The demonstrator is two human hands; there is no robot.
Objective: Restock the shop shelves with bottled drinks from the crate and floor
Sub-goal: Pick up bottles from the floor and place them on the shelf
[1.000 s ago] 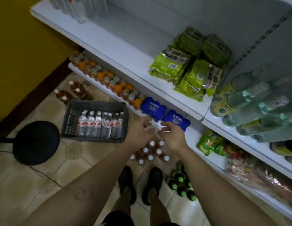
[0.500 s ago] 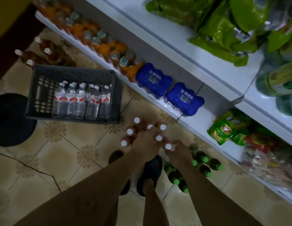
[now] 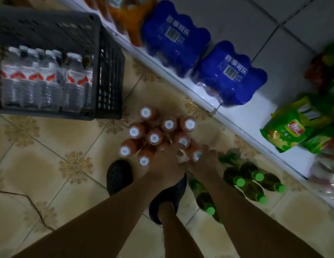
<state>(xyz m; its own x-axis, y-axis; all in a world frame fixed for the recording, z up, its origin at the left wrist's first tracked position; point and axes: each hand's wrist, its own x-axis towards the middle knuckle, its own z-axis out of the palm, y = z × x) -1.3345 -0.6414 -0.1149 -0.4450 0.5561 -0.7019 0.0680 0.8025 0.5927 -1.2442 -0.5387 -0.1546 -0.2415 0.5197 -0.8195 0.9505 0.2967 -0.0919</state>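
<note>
Several brown drink bottles [image 3: 154,135] with white caps stand bunched on the tiled floor in front of the low white shelf [image 3: 198,96]. My left hand [image 3: 165,163] reaches down over the near side of the bunch, fingers curled round a bottle whose cap is hidden. My right hand [image 3: 206,162] grips the neck of the rightmost brown bottle [image 3: 196,154]. A dark plastic crate [image 3: 109,71] at the left holds several clear water bottles [image 3: 41,79] with red-and-white labels.
Two blue shrink-wrapped packs [image 3: 231,75] and orange drinks [image 3: 129,17] sit on the bottom shelf, green snack bags [image 3: 285,131] to their right. Green-capped bottles [image 3: 252,183] lie on the floor by my right arm. My black shoes [image 3: 118,175] stand just behind the bunch.
I have bent down from shelf height; the camera has dropped close to the floor. Both hands went from near the blue packs down onto the brown bottles.
</note>
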